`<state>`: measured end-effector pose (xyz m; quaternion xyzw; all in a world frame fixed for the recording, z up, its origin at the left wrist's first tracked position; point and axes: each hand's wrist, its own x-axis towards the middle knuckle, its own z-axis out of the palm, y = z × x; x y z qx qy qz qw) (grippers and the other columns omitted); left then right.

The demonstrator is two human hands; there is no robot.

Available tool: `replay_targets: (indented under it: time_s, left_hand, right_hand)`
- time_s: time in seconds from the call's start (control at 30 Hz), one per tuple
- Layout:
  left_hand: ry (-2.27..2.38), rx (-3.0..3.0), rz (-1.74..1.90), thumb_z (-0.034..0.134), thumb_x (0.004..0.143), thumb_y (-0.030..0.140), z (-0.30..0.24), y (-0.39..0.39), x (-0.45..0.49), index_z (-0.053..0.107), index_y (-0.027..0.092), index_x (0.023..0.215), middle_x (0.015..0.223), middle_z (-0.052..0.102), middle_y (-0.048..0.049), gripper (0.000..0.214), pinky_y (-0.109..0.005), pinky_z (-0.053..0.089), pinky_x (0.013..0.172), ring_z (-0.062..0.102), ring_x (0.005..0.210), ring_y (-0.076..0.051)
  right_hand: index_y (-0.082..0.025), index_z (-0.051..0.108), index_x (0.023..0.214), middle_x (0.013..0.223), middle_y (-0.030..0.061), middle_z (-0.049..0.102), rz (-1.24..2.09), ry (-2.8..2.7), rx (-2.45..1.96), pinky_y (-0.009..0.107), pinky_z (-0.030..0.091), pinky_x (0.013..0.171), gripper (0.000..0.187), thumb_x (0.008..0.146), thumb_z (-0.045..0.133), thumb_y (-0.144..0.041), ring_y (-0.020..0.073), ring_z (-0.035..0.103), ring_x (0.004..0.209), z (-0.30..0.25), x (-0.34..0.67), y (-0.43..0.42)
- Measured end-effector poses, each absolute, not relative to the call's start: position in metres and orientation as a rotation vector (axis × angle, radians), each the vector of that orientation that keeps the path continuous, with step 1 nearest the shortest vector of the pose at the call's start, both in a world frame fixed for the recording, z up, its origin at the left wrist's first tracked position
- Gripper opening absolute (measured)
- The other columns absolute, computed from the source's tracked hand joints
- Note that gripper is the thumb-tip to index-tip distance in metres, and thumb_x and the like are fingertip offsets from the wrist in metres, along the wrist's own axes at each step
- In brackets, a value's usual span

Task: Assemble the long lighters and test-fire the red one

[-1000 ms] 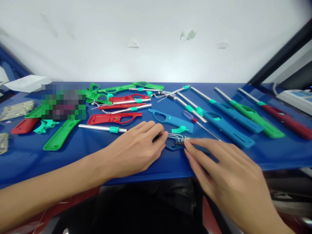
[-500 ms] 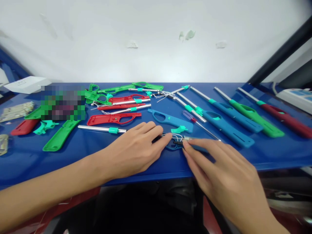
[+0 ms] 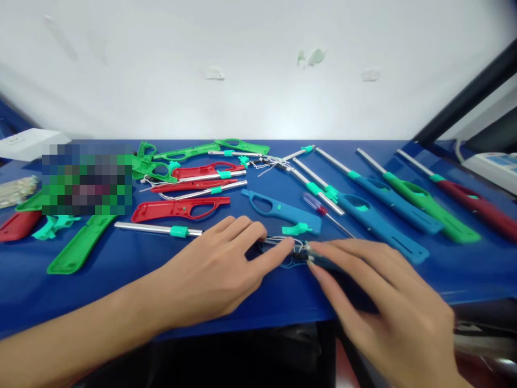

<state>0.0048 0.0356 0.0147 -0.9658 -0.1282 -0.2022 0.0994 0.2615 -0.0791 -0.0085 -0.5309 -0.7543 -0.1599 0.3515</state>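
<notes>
A half-assembled lighter (image 3: 288, 263) with a blue handle shell lies near the table's front edge, white wires and a small black part showing inside. Its metal tube (image 3: 139, 228) with a teal collar runs out to the left beneath my left hand (image 3: 226, 267), which is closed over the front of the handle. My right hand (image 3: 382, 285) pinches at the parts inside the handle, thumb and index finger close together beside the wires. My palm hides the handle's rear end. Just behind lie a teal trigger (image 3: 298, 229) and another blue shell half (image 3: 278, 211).
Several closed lighters, including a green one (image 3: 436, 207), lie at the right. A screwdriver (image 3: 319, 207) rests behind my right hand. Red shell halves (image 3: 161, 210), green shell halves (image 3: 78, 248) and wired metal tubes spread across the left and middle. A white wall stands behind.
The view has shifted slightly, so the table things sit lower. My right fingers have moved a little at the wires and black part; my left hand keeps its hold.
</notes>
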Motion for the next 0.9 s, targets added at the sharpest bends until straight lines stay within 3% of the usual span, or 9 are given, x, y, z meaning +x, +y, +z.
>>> replay_targets:
  time_s: [0.1, 0.27, 0.47, 0.57, 0.73, 0.8, 0.9]
  left_hand:
    - [-0.425, -2.871, -0.638, 0.045, 0.116, 0.005, 0.015, 0.034, 0.002, 0.064, 0.014, 0.152, 0.116, 0.076, -0.0108, 0.041, -0.041, 0.06, 0.094, 0.07, 0.103, -0.028]
    - [-0.479, -2.922, -0.748, 0.048, 0.115, 0.004, 0.02, 0.032, -0.003, 0.069, 0.014, 0.143, 0.115, 0.077, -0.0097, 0.036, -0.038, 0.057, 0.095, 0.067, 0.102, -0.025]
    - [-0.522, -2.959, -0.91, 0.053, 0.112, 0.002, 0.017, 0.037, -0.009, 0.073, 0.014, 0.137, 0.116, 0.077, -0.0095, 0.034, -0.038, 0.058, 0.101, 0.067, 0.106, -0.024]
    - [-0.619, -2.945, -0.998, 0.055, 0.111, 0.0, 0.015, 0.039, -0.01, 0.073, 0.016, 0.14, 0.123, 0.076, -0.0095, 0.038, -0.036, 0.06, 0.103, 0.071, 0.108, -0.022]
    - [-0.797, -3.052, -1.167, 0.062, 0.121, 0.017, 0.02, 0.038, -0.007, 0.067, 0.02, 0.156, 0.138, 0.079, -0.0057, 0.036, -0.016, 0.061, 0.112, 0.08, 0.121, -0.01]
    - [-0.754, -3.143, -1.249, 0.068, 0.121, 0.023, 0.023, 0.038, -0.002, 0.071, 0.021, 0.149, 0.135, 0.084, -0.0026, 0.028, -0.009, 0.058, 0.112, 0.082, 0.117, -0.006]
    - [-0.691, -3.225, -1.388, 0.08, 0.113, 0.018, 0.027, 0.041, 0.005, 0.08, 0.02, 0.127, 0.12, 0.089, 0.0023, 0.015, -0.003, 0.06, 0.103, 0.085, 0.099, -0.003]
  right_hand:
    - [-0.026, 0.077, 0.133, 0.12, 0.0051, 0.087, -0.323, -1.916, -1.395, 0.04, 0.063, 0.103, 0.021, 0.114, 0.074, -0.019, 0.023, 0.084, 0.108, -0.001, 0.267, -0.071]
    - [-0.028, 0.079, 0.134, 0.123, 0.0055, 0.088, -0.213, -2.047, -1.44, 0.044, 0.066, 0.097, 0.021, 0.12, 0.066, -0.039, 0.0261, 0.086, 0.11, 0.015, 0.277, -0.041]
    - [-0.027, 0.08, 0.114, 0.106, 0.0003, 0.091, -0.087, -2.102, -1.339, 0.038, 0.069, 0.09, 0.015, 0.119, 0.066, -0.022, 0.021, 0.087, 0.094, 0.025, 0.277, -0.016]
    - [-0.03, 0.082, 0.111, 0.104, -0.0023, 0.092, -0.049, -1.938, -1.411, 0.032, 0.072, 0.09, 0.011, 0.116, 0.073, -0.026, 0.0196, 0.088, 0.091, 0.032, 0.274, -0.019]
    - [-0.04, 0.085, 0.103, 0.095, -0.01, 0.09, 0.244, -1.642, -1.466, 0.02, 0.071, 0.08, 0.009, 0.107, 0.085, -0.048, 0.0148, 0.087, 0.08, 0.044, 0.256, -0.029]
    - [-0.039, 0.085, 0.098, 0.092, -0.0092, 0.088, 0.451, -1.577, -1.424, 0.016, 0.069, 0.074, 0.012, 0.102, 0.09, -0.049, 0.0136, 0.086, 0.077, 0.046, 0.245, -0.03]
    - [-0.036, 0.085, 0.091, 0.085, -0.0075, 0.086, 0.656, -1.449, -1.4, 0.013, 0.067, 0.069, 0.014, 0.098, 0.094, -0.044, 0.0121, 0.084, 0.072, 0.048, 0.234, -0.029]
